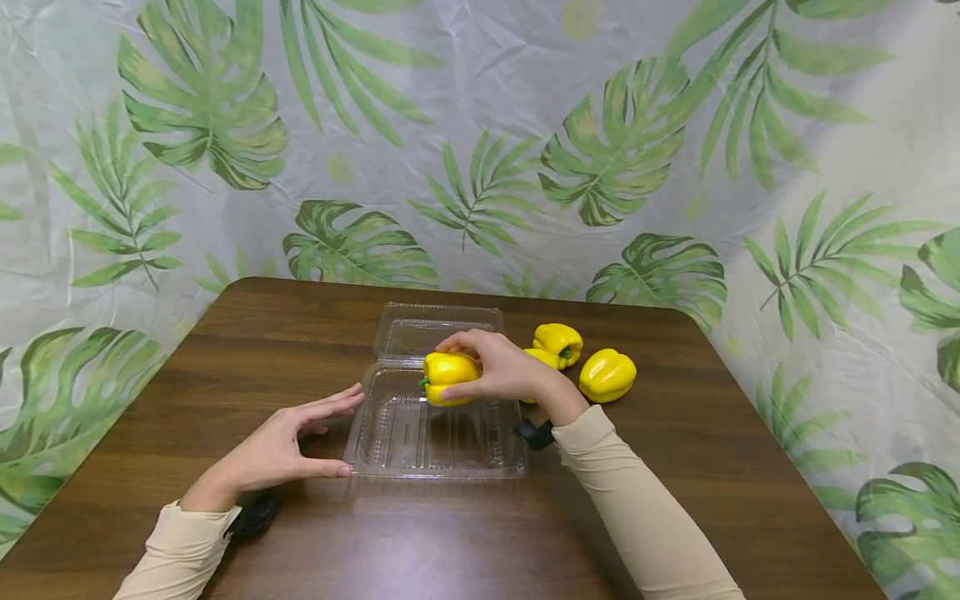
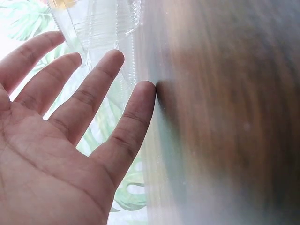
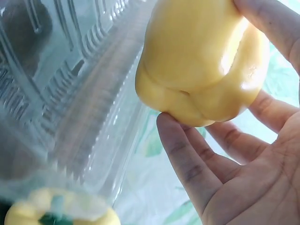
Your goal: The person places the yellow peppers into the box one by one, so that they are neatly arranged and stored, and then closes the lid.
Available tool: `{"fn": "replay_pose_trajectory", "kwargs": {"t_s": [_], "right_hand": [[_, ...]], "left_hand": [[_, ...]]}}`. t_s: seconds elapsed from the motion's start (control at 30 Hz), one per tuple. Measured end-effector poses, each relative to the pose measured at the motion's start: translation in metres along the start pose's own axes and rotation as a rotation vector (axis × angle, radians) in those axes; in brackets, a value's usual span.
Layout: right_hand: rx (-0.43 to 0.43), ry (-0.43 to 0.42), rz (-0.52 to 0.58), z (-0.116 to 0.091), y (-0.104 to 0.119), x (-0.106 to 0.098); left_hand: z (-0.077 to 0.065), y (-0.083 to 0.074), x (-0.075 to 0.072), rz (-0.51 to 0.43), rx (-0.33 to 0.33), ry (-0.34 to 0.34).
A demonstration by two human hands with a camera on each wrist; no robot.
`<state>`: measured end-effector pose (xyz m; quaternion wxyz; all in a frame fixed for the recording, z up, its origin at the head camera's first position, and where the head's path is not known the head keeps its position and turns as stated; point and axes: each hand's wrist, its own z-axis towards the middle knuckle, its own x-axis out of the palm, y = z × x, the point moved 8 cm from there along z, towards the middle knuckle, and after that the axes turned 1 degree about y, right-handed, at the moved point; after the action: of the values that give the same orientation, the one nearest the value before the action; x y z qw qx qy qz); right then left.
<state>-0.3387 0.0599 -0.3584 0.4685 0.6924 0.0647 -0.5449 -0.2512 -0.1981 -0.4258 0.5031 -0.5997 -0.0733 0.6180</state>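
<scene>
My right hand (image 1: pixel 504 367) grips a yellow bell pepper (image 1: pixel 450 379) between thumb and fingers, above the base of a clear plastic clamshell container (image 1: pixel 408 462). In the right wrist view the pepper (image 3: pixel 197 61) fills the upper middle, its blossom end facing the camera. The container's lid (image 1: pixel 442 315) lies folded back on the far side. At the container's left edge is my left hand (image 1: pixel 288 446), fingers spread and fairly straight, thumb at the near left corner. The left wrist view shows the left palm and fingers (image 2: pixel 101 84) beside the clear plastic; contact is hard to tell.
Right of the container lie more yellow bell peppers: one at the back (image 1: pixel 558 342), one at the right (image 1: pixel 607 375), and one partly hidden (image 1: pixel 543 358) behind the right hand. All sit on a brown wooden table (image 1: pixel 300 342), with a leaf-patterned curtain (image 1: pixel 480 108) behind it.
</scene>
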Motion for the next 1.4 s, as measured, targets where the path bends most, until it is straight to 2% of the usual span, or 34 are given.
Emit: {"fn": "replay_pose_trajectory", "kwargs": {"t_s": [0.43, 0.93, 1.17, 1.4], "right_hand": [[0.002, 0.060, -0.127, 0.023, 0.018, 0.023], [0.048, 0.138, -0.198, 0.036, 0.026, 0.050], [0.047, 0.161, -0.204, 0.038, 0.026, 0.064], [0.013, 0.156, -0.180, 0.038, 0.027, 0.063]], "left_hand": [[-0.001, 0.000, -0.001, 0.008, -0.005, 0.000], [-0.001, 0.001, -0.001, 0.016, 0.005, 0.005], [-0.001, 0.001, 0.000, 0.023, 0.019, 0.003], [-0.001, 0.001, 0.000, 0.023, 0.009, 0.008]]}}
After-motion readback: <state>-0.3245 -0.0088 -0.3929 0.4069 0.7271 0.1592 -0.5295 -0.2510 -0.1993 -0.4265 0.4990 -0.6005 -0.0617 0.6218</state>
